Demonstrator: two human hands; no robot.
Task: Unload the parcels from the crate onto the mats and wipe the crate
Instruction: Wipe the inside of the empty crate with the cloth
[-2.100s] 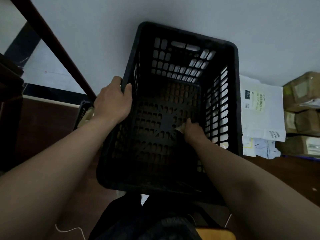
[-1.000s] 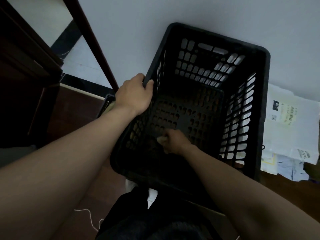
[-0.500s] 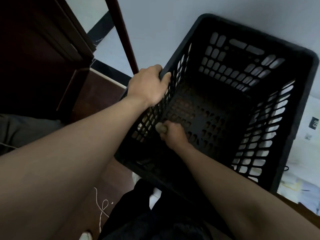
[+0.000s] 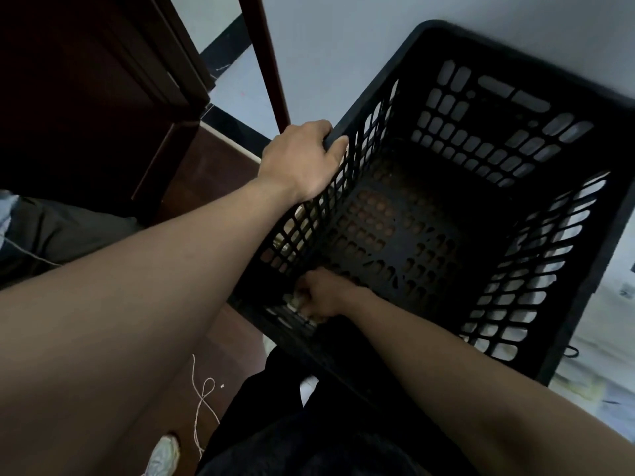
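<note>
right hand (image 4: 323, 297): nearest, at the 7 o'clock inner corner of an empty black perforated plastic crate (image 4: 515, 139), fingers curled round a small pale wad of cloth (image 4: 294, 301) pressed where floor meets near wall, forearm reaching in over the near rim. step, as judged: wiping the interior. method: keep the wad bunched, drag it along the seam, then across the slotted floor, so lattice edges do not snag it. left hand (image 4: 299, 159): at the rim's 10 o'clock, clasping the edge, thumb on top, bracing against the wiping push. pale flat shapes (image 4: 584, 383): 4 o'clock, beyond the crate, possibly parcels, too cropped to tell.
</note>
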